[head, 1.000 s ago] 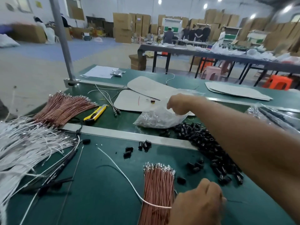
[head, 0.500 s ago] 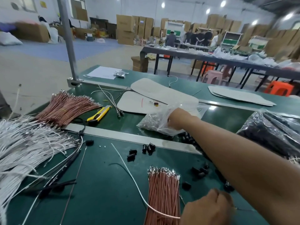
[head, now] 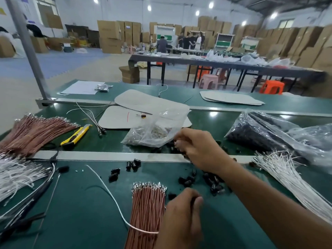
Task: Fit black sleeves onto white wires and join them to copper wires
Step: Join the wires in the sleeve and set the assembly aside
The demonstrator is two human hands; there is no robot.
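Observation:
My left hand (head: 179, 221) sits at the bottom centre and pinches one end of a single white wire (head: 115, 200), which curves away across the green mat. Something small and dark shows between its thumb and fingers. Just left of that hand lies a bundle of copper wires (head: 148, 205) with metal terminals at the far end. My right hand (head: 197, 148) reaches forward over the metal rail, its fingers curled down onto black sleeves (head: 177, 150) beside a clear plastic bag (head: 152, 132). More loose black sleeves (head: 212, 180) are scattered under my right forearm.
A second copper bundle (head: 34, 130) and a heap of white wires (head: 16, 175) lie at the left, and another white bundle (head: 291, 182) at the right. A yellow utility knife (head: 76, 135) lies near the rail (head: 107, 156). A bag of black parts (head: 269, 133) sits at the far right.
My right hand has drawn back from the clear bag toward me and now curls over the black sleeves. The bag has shifted. My left hand still holds the white wire.

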